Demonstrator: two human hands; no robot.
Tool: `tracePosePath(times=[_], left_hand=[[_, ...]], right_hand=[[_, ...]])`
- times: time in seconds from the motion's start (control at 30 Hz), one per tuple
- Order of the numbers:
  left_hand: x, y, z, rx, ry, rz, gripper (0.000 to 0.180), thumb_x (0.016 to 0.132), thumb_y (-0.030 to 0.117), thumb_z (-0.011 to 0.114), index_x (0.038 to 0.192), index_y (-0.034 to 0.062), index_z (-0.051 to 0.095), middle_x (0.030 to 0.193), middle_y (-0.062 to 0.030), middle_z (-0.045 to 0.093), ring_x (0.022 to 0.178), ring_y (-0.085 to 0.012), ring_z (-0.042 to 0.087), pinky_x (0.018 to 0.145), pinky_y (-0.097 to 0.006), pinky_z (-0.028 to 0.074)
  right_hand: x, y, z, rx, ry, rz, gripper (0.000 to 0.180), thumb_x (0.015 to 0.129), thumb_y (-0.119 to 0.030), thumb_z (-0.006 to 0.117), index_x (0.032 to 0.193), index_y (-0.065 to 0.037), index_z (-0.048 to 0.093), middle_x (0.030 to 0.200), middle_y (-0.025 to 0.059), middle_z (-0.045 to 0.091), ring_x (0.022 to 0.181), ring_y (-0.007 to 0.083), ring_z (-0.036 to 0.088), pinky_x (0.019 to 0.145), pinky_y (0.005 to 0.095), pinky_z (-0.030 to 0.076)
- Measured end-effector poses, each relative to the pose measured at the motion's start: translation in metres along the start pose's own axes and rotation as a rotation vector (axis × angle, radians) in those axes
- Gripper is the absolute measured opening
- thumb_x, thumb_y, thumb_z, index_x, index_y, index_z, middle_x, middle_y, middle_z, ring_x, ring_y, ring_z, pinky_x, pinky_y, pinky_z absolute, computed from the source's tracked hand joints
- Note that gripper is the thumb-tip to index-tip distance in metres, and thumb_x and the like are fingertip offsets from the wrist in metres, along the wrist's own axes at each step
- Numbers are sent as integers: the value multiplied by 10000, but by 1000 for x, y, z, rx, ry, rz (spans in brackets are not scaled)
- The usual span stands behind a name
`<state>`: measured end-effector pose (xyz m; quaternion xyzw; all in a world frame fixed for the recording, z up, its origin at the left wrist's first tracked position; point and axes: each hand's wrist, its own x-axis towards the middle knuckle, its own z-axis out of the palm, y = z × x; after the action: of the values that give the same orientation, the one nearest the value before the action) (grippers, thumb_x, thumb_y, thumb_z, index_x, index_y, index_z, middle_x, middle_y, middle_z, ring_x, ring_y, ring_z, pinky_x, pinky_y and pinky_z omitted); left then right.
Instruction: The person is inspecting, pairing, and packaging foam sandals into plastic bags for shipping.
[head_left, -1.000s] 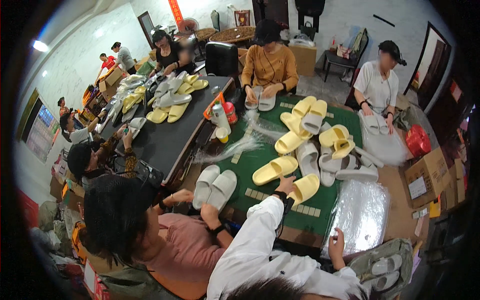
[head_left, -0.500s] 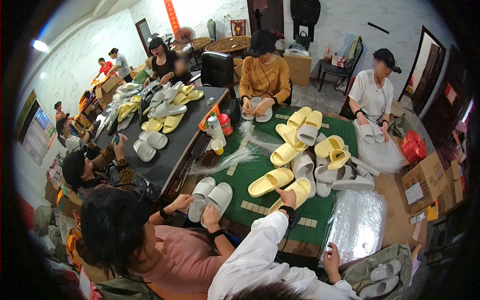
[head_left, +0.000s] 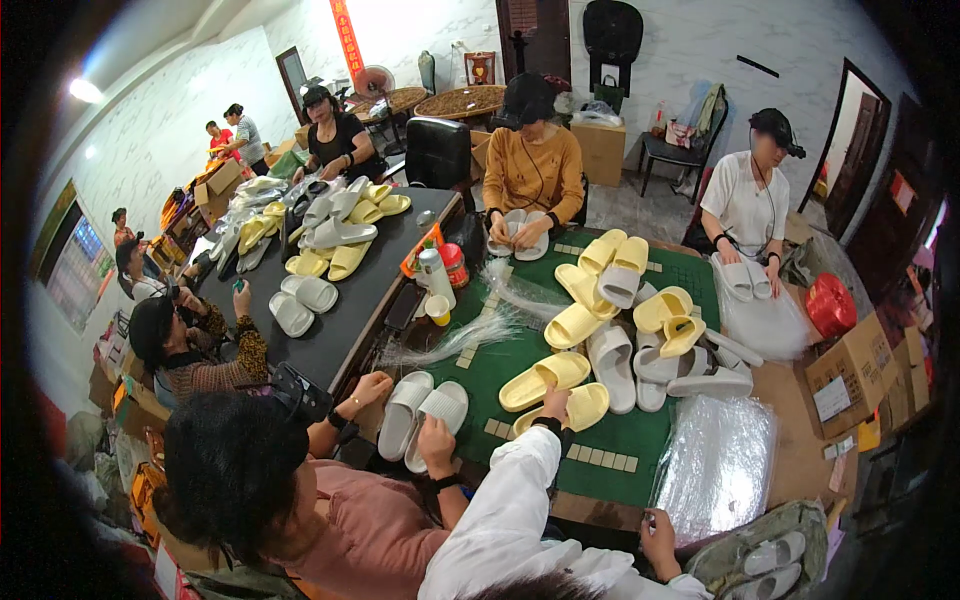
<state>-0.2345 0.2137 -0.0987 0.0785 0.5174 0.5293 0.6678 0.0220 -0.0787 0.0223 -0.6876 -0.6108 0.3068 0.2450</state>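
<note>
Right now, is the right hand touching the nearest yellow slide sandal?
Apart: the head view plainly shows green mat and pale tiles between the right hand and the yellow slide sandal.

A black padded chair (head_left: 438,153) stands toward the back of the room. Behind it are a wide round tray (head_left: 460,101) of brown material and a wooden chair (head_left: 480,68). To its left, farther back, stands a round fan (head_left: 374,82), with a tall red banner (head_left: 346,38) above. To its right sits a cardboard box (head_left: 600,153); beyond that, a dark chair (head_left: 668,152) bears cloth and bags. In front of it are a pale bottle (head_left: 436,275), a red jar (head_left: 454,265) and a yellow cup (head_left: 438,311). Well to its right and nearer lies a shiny red bundle (head_left: 831,305).
</note>
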Motion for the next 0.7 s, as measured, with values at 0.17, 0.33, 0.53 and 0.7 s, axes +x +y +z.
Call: tracePosePath(times=[0.17,0.33,0.53,0.7], left_hand=[[11,-5,-15,186,257,252,484,729,25,528,1168,93,335,1014,-132,489,940,-267,500,736,-411,444],[-62,-12,84,-165,178,95,460,693,27,560,1115,59,382,991,-131,476,892,-248,489,742,-374,422],[-127,-18,79,-155,-227,17,432,611,-111,584,1032,-51,506,847,-113,489,638,-160,521,508,-272,443],[-200,-103,189,-545,-256,-293,317,715,-60,511,1021,13,477,923,-97,454,805,-212,510,609,-326,448]], right_hand=[[-1,-1,2,40,-55,-51,254,773,-53,530,1024,-21,503,919,139,523,719,247,565,647,333,447],[6,36,-16,69,15,30,369,753,-38,560,1109,-38,463,989,113,537,713,205,557,654,317,442],[48,14,-14,294,-59,-144,795,727,-60,630,1350,-82,137,1270,181,344,998,254,471,830,351,399],[59,53,-82,445,144,-50,820,751,-16,580,1370,-160,61,1236,189,357,953,227,482,788,321,418]])
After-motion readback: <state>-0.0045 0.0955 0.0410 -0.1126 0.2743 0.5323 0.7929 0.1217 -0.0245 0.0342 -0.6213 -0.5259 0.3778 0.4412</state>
